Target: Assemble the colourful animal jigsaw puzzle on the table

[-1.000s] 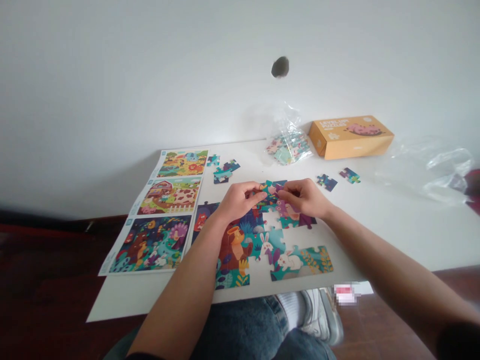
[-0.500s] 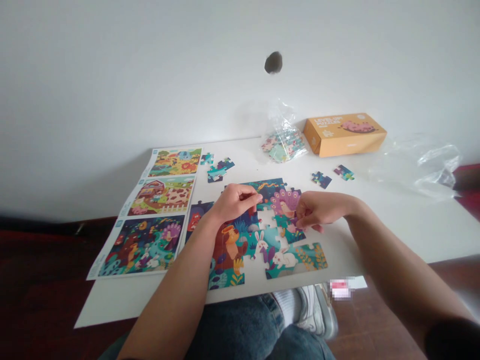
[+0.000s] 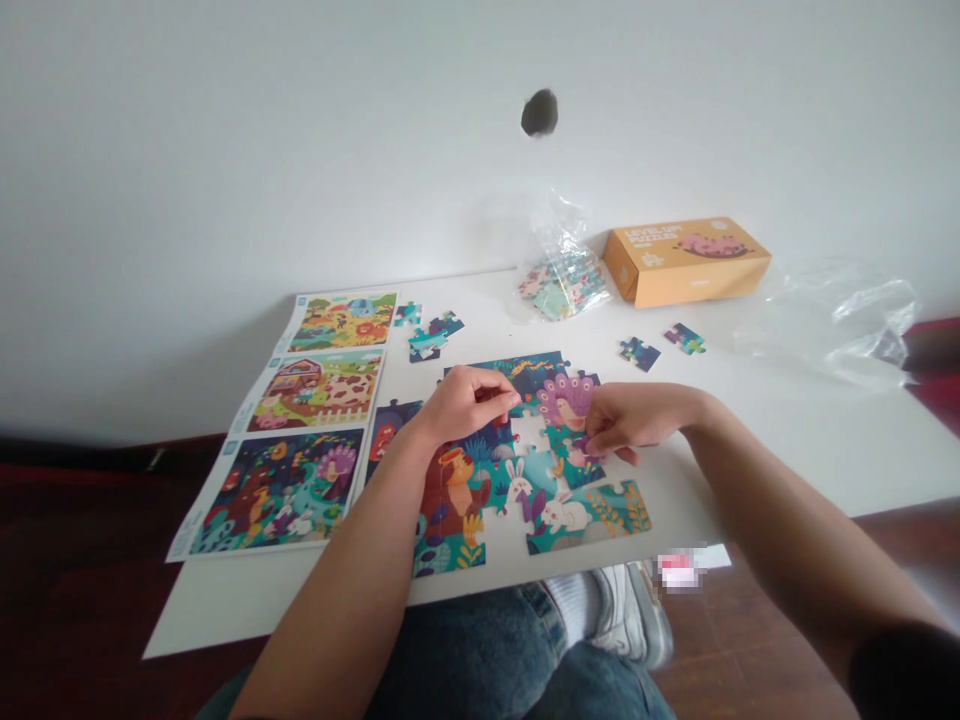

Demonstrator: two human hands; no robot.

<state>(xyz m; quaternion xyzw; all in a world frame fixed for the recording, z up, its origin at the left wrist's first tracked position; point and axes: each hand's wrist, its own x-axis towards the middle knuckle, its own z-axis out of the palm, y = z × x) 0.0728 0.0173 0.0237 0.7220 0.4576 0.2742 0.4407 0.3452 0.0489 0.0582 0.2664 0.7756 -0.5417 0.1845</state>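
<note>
A partly joined jigsaw puzzle [image 3: 459,482] lies on the white table in front of me, showing a bear, white rabbits and a purple peacock. White gaps show through its middle and lower edge. My left hand [image 3: 474,402] rests over the upper middle, thumb and fingers drawn together; whatever may be between them is hidden. At the right edge, my right hand [image 3: 621,425] is curled with thumb and fingers on a puzzle piece [image 3: 580,458] below the peacock. The rabbit section [image 3: 574,515] lies just below that part, with a narrow gap between them.
Picture sheets [image 3: 315,395] lie at the left. Loose pieces [image 3: 429,343] sit behind the puzzle, and two more pieces [image 3: 639,353] at right. Farther back are a bag of pieces [image 3: 564,285], an orange puzzle box [image 3: 686,262] and an empty clear bag [image 3: 847,320].
The view has shifted slightly. Both hands keep nearly the same places and poses over the puzzle, with no piece clearly picked up or let go.
</note>
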